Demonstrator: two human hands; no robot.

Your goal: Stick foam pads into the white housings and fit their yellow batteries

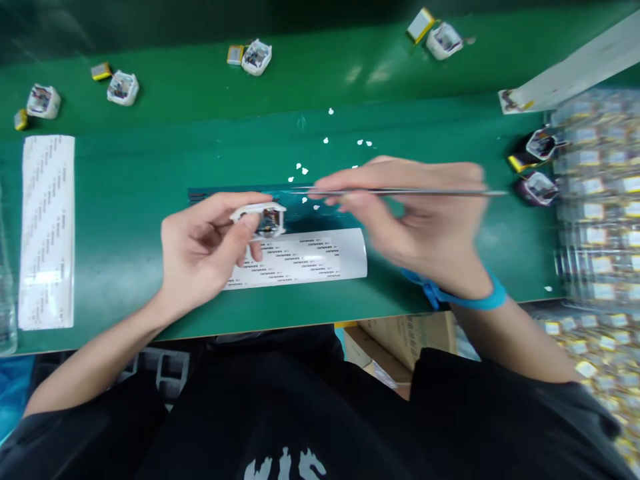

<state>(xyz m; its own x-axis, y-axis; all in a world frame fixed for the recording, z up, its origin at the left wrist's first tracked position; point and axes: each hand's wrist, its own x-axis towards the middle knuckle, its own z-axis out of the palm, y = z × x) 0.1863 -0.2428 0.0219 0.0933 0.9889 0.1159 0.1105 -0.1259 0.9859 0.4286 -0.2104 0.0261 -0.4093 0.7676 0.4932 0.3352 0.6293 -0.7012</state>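
My left hand (pixel 210 240) is closed on a small white plastic housing (pixel 271 220), with circuit parts showing in its open face. My right hand (pixel 410 213), slightly blurred, grips thin metal tweezers (pixel 440 193) that lie almost level and point left. Their tips end a little to the right of the housing, apart from it, above a bluish strip (pixel 295 200). Tiny white pieces (pixel 305 171) are scattered around the tips. Below the left hand's fingers lies a white sheet of printed labels (pixel 310 257), partly hidden by them.
Several white housings with batteries, one a housing (pixel 257 57), stand along the back. A second label sheet (pixel 47 233) lies at left. Two dark housings, including a purple one (pixel 537 189), sit beside clear trays (pixel 595 200) at right. An open cardboard box (pixel 400 347) is below the table edge.
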